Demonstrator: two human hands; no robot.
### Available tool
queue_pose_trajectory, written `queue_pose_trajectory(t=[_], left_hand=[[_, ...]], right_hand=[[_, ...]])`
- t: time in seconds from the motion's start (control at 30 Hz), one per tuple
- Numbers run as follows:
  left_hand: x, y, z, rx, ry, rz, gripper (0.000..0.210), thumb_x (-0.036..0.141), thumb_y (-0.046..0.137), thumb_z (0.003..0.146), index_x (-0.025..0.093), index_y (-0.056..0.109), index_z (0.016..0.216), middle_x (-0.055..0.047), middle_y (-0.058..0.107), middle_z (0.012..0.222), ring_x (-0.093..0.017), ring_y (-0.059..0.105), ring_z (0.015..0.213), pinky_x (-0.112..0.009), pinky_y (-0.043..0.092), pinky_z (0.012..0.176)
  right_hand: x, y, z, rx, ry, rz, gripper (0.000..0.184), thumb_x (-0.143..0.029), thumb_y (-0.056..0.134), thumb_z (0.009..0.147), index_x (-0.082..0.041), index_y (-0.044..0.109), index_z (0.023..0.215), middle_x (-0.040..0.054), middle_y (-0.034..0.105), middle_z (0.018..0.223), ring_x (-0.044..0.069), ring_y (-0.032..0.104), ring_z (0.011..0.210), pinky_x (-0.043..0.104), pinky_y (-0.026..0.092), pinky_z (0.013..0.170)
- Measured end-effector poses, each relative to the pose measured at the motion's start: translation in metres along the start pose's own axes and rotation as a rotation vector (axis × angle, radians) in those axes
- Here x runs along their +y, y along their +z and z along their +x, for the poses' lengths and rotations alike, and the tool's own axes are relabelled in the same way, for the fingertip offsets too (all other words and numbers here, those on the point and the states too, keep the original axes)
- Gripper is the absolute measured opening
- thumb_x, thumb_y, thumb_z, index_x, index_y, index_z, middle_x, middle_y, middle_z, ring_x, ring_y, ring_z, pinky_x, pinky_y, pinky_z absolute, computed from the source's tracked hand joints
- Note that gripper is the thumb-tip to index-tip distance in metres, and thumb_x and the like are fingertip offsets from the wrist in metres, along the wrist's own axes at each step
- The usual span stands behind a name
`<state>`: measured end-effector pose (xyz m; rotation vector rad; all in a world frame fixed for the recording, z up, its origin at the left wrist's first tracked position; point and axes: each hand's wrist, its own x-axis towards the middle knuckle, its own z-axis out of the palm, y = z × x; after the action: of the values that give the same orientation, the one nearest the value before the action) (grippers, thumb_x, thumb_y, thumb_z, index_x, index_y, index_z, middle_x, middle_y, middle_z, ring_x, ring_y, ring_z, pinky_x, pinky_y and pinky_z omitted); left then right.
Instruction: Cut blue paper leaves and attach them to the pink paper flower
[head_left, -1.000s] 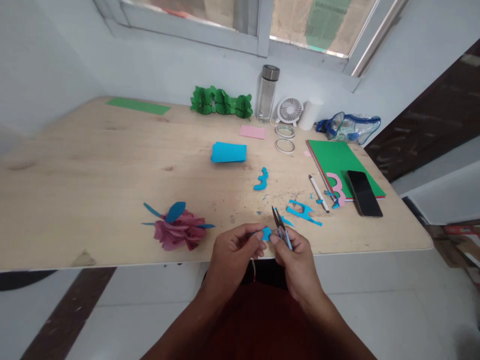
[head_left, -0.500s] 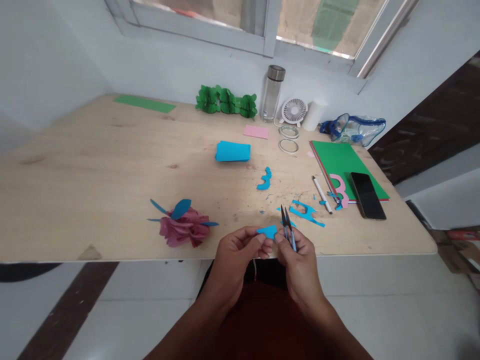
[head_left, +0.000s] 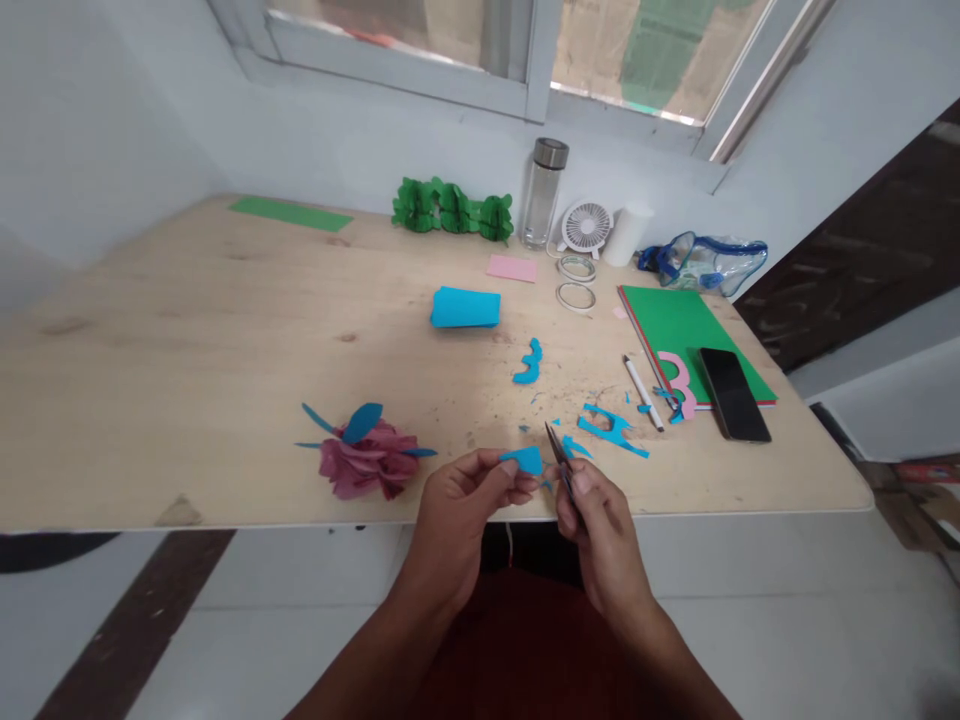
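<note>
A small piece of blue paper point(head_left: 525, 460) is pinched between the thumb and fingers of my left hand point(head_left: 469, 495), just over the table's front edge. My right hand point(head_left: 598, 510) is closed around small scissors point(head_left: 559, 452), whose dark blades point up and to the left, beside the paper and apart from it. Blue paper scraps point(head_left: 615, 428) lie just beyond my right hand. Farther back is a wavy blue cutout point(head_left: 529, 362). To the left of my hands rests a pink paper flower point(head_left: 369, 460) with blue paper leaves point(head_left: 363, 422).
Behind stands a stack of blue paper point(head_left: 466, 308). A white pen point(head_left: 643, 392), a phone point(head_left: 735, 394) and green sheets point(head_left: 694, 335) lie at the right. Along the wall are a green paper garland point(head_left: 452, 210), a bottle point(head_left: 544, 195), a fan point(head_left: 587, 228) and tape rolls point(head_left: 576, 297).
My right hand has let go of the blue paper and turned the scissors, so the blades tilt left and look closed. My left hand has shifted slightly left with the paper.
</note>
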<state>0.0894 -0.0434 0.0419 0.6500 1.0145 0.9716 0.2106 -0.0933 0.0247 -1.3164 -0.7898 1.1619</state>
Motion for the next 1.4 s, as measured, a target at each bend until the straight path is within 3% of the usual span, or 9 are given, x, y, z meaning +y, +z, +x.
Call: queue_pose_trajectory(t=[0.57, 0.97, 1.1, 1.4], left_hand=[[0.004, 0.006, -0.002, -0.009, 0.060, -0.015, 0.009, 0.021, 0.069, 0.069, 0.015, 0.064, 0.067, -0.001, 0.070, 0.060, -0.013, 0.065, 0.058, -0.024, 0.054, 0.066], [0.008, 0.008, -0.001, -0.019, 0.018, -0.033, 0.011, 0.021, 0.070, 0.065, 0.015, 0.062, 0.066, 0.000, 0.070, 0.057, -0.012, 0.065, 0.052, -0.023, 0.054, 0.060], [0.010, 0.003, 0.002, -0.029, 0.034, 0.061, 0.013, 0.023, 0.071, 0.066, 0.015, 0.062, 0.068, -0.001, 0.071, 0.062, -0.013, 0.066, 0.059, -0.023, 0.053, 0.063], [0.023, -0.009, 0.007, -0.169, 0.119, 0.356, 0.009, 0.024, 0.066, 0.072, 0.015, 0.067, 0.069, 0.000, 0.069, 0.064, -0.011, 0.062, 0.062, -0.022, 0.050, 0.065]], right_hand=[[0.016, 0.004, -0.007, 0.018, 0.041, 0.079, 0.039, -0.048, 0.056, 0.085, -0.020, 0.043, 0.061, -0.0084, 0.029, 0.050, 0.008, 0.021, 0.046, 0.023, 0.016, 0.044], [0.013, 0.002, -0.005, 0.030, 0.052, 0.011, 0.036, -0.051, 0.057, 0.084, -0.017, 0.059, 0.071, -0.0088, 0.027, 0.049, 0.007, 0.020, 0.046, 0.022, 0.017, 0.043], [0.012, -0.001, -0.005, 0.008, 0.043, -0.027, 0.036, -0.051, 0.056, 0.084, -0.017, 0.063, 0.074, -0.0084, 0.027, 0.049, 0.007, 0.021, 0.046, 0.022, 0.018, 0.044], [0.011, -0.010, -0.003, -0.049, 0.064, -0.092, 0.038, -0.053, 0.056, 0.083, -0.017, 0.064, 0.073, -0.0080, 0.027, 0.050, 0.007, 0.021, 0.046, 0.021, 0.016, 0.044]])
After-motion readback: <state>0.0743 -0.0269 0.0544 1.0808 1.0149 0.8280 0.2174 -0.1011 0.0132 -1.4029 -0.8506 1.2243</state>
